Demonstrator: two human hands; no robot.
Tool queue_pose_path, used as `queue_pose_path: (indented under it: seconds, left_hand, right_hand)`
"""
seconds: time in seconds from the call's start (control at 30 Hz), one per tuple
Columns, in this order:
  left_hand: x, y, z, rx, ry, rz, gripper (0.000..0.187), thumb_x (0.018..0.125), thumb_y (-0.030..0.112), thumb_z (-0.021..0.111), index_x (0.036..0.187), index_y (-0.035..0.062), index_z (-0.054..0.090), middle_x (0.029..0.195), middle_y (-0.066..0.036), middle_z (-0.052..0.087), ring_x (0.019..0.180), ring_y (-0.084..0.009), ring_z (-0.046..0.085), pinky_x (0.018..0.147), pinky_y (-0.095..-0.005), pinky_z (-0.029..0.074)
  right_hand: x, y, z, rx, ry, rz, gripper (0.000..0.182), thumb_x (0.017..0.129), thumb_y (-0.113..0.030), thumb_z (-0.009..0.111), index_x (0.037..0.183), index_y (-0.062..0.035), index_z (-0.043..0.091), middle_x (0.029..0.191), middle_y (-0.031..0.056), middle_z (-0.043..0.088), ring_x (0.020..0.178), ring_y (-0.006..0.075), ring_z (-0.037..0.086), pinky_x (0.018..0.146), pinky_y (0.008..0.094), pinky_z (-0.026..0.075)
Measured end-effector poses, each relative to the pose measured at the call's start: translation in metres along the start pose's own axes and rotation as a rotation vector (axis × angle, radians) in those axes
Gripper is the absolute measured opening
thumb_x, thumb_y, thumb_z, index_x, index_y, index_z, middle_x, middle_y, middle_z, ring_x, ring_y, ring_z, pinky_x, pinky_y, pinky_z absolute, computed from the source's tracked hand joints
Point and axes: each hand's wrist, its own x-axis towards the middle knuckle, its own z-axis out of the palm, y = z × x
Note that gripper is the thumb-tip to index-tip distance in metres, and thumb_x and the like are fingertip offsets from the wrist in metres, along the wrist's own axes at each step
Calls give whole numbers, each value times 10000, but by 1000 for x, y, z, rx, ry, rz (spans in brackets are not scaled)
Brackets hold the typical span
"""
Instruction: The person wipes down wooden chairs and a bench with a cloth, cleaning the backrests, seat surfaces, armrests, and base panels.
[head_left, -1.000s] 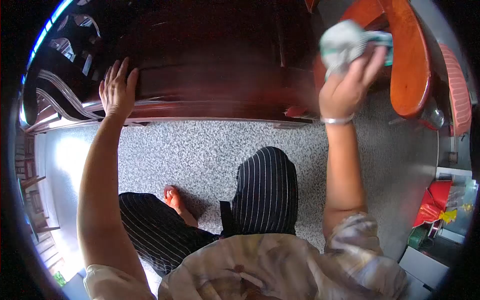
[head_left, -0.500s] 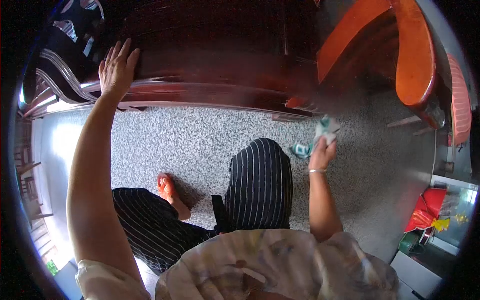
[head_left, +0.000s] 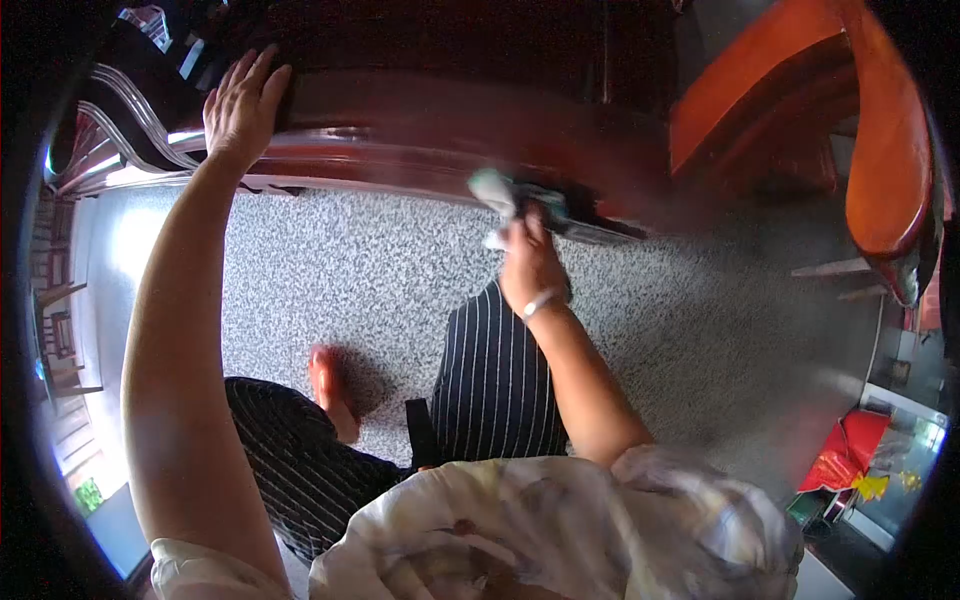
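Cloth (head_left: 493, 190), white and green, is in the right hand (head_left: 530, 262), at the front edge of the dark bench (head_left: 420, 115). The fingers of this hand are closed on the cloth, but blur hides their exact grip, and I cannot tell if the cloth touches the edge. The left hand (head_left: 240, 112) lies flat on the bench, with fingers a little spread, well apart from the cloth. Below the bench is the speckled floor (head_left: 300, 260).
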Motion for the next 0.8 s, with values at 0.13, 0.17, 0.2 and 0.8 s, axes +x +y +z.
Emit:
queue_pose_path:
  seconds: [0.13,0.17,0.2,0.8]
  left_hand:
    - [-1,6,-7,-12,7,-20,523,843,515,344,1268,218,416,1317,-69,391,1241,-232,319,1006,-397,229]
    - [-1,5,-6,-22,10,-11,523,843,515,344,1268,218,416,1317,-69,391,1241,-232,319,1006,-397,229]
    - [-2,6,-7,-34,23,-9,527,839,517,351,1262,213,424,1312,-71,396,1241,-231,320,1007,-396,227]
    - [-193,38,-27,-1289,-588,380,284,747,148,578,990,4,543,949,-212,576,901,-354,551,787,-404,442]
  right_hand:
    - [23,-33,32,318,-193,-249,255,829,-30,426,1069,38,476,1075,199,516,1030,306,511,848,354,459]
    - [20,-32,37,278,-214,-213,270,840,-45,431,1094,38,468,1062,204,523,1044,308,504,861,344,453]
    - [14,-28,30,187,-57,-212,256,845,-51,439,1082,39,477,1069,199,525,1032,302,512,855,336,453]
    - [48,-68,65,432,169,278,171,868,-121,354,843,2,471,848,150,478,799,254,470,754,379,378]
